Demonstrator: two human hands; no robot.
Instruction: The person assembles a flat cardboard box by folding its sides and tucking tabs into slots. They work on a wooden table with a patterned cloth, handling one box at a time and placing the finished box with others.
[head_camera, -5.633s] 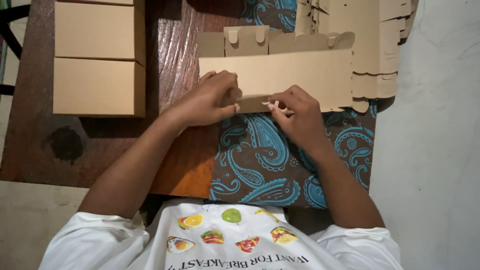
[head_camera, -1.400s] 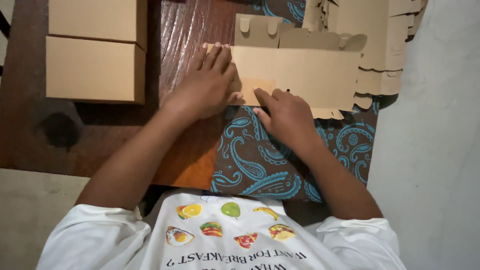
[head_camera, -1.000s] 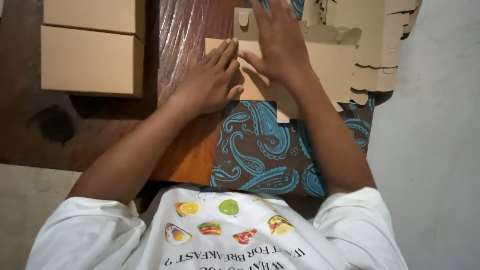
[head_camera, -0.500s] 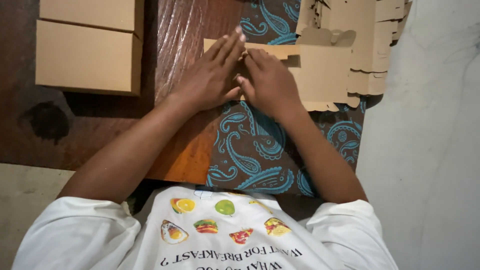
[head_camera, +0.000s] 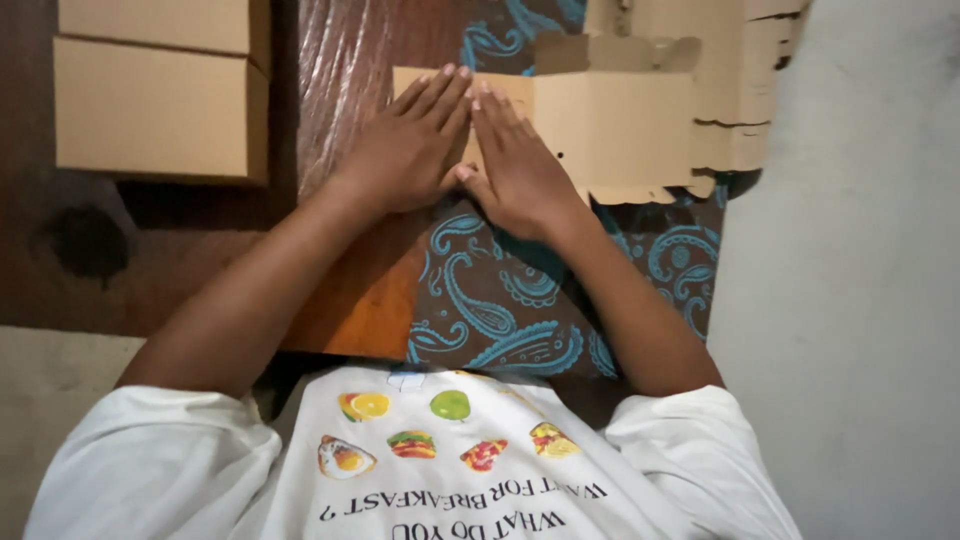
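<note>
Stacked boxes (head_camera: 160, 100) block left; bare wooden table (head_camera: 340, 70) between; cardboard pile (head_camera: 740, 80) crowds right

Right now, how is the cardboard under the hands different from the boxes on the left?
The flat cardboard lies unfolded with ragged tabs; the made-up boxes are closed and square-edged. The flat cardboard rests on the blue patterned cloth under both hands; the boxes sit untouched on the brown table. Both are plain tan.
</note>
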